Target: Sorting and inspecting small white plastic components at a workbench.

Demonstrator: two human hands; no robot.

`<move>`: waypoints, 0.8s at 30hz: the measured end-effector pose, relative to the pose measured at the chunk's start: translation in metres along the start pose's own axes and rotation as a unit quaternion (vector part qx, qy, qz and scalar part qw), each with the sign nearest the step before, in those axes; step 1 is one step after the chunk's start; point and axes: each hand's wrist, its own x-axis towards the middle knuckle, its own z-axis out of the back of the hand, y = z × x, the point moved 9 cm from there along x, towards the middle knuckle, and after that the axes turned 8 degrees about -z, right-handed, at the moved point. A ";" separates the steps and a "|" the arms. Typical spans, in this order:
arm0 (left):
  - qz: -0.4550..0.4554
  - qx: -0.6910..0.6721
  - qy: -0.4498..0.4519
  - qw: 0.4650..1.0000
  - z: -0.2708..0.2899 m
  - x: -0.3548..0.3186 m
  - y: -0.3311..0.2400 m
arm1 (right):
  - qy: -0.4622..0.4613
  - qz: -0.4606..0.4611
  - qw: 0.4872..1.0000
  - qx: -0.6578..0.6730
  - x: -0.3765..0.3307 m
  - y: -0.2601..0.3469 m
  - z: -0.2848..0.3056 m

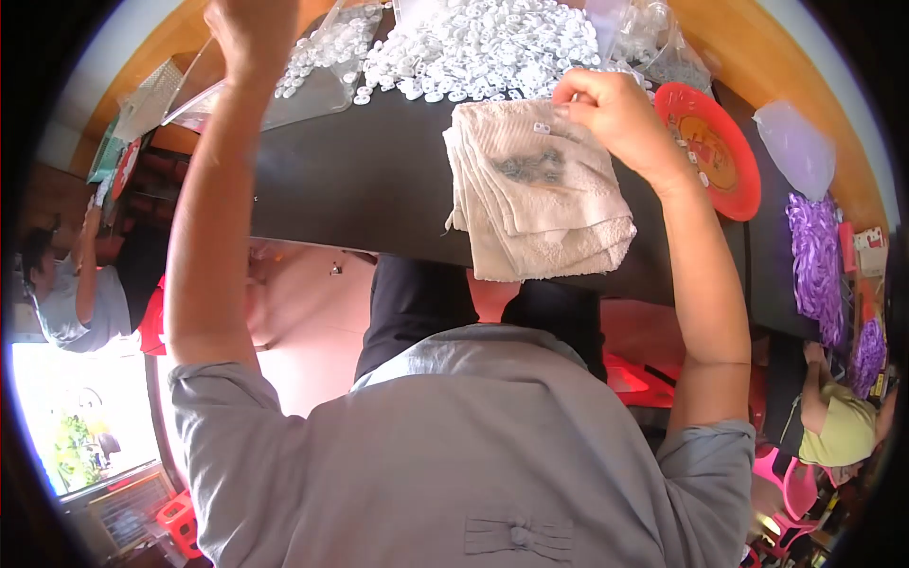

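Nearest the camera is the person's grey shirt [492, 454], both bare forearms reaching far over the dark table [360, 180]. The right hand [611, 109] is closed, fingertips pinching a small white piece [542, 128] over the folded, stained beige towel [540, 189], probably laid there as a pad. The left hand [251, 33], far left, rests by clear plastic bags [312, 66] beside the white-piece heap [483, 47]; its grip cannot be told.

Right hand [606, 109] rests fingers closed on the top edge of a folded beige cloth [540, 189], stained dark at centre, lying on a black tabletop [360, 180]. Left hand [248, 33] is raised near clear plastic bags [312, 66]. A heap of small white plastic rings [483, 43] lies just beyond the cloth. A red plate [720, 151] sits right of the wrist; purple strips [814, 256] farther right.
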 end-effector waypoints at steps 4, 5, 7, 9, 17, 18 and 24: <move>-0.031 0.099 0.069 0.992 -0.079 -0.071 -0.039 | -0.027 0.043 0.988 -0.148 -0.012 0.000 -0.018; 0.019 0.076 0.121 0.990 -0.103 -0.087 -0.032 | -0.019 0.046 0.985 -0.164 -0.012 -0.005 -0.023; 0.150 -0.032 0.190 0.970 -0.136 -0.122 -0.004 | -0.020 0.045 0.986 -0.160 -0.008 -0.008 -0.024; 0.268 -0.060 0.220 0.936 -0.154 -0.140 0.011 | -0.023 0.040 0.986 -0.158 -0.007 -0.010 -0.020; 0.487 -0.339 0.325 0.736 -0.208 -0.175 0.014 | -0.112 0.134 0.983 0.052 -0.022 0.019 0.017; 0.488 -0.340 0.325 0.735 -0.208 -0.177 0.019 | -0.134 0.154 0.978 0.031 -0.025 0.024 0.019; 0.527 -0.448 0.273 0.669 -0.210 -0.196 0.027 | -0.089 0.129 0.987 0.046 -0.024 0.023 0.008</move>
